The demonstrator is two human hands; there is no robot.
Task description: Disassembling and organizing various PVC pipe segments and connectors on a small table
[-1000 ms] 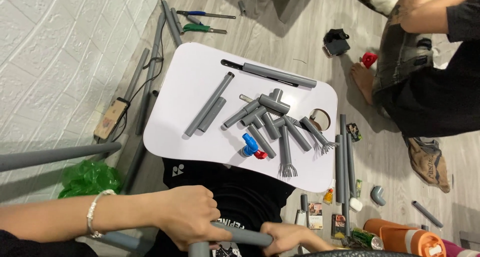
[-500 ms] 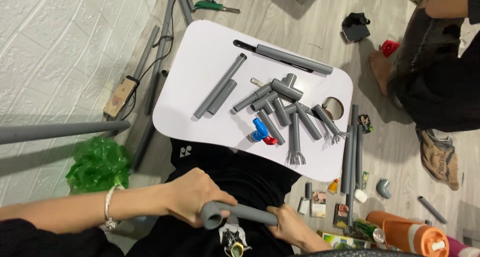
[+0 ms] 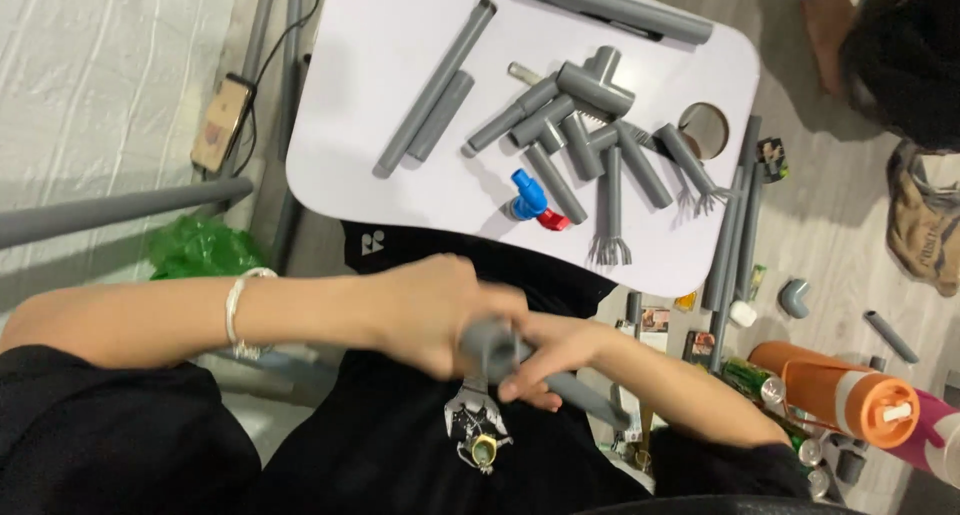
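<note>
pipe elbow [image 3: 490, 347] now sits pinched between both hands [image 3: 440, 315], closed on it, right hand [image 3: 550, 355] pushing its pipe [image 3: 585, 395] further in than before.

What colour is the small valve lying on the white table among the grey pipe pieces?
The valve is blue with a red end, seen clearly in the head view.

Position: worn on the person's head.
Facing: straight down over lap and white table [image 3: 400, 165].
Nearness: close to the hands, table farther.
</note>
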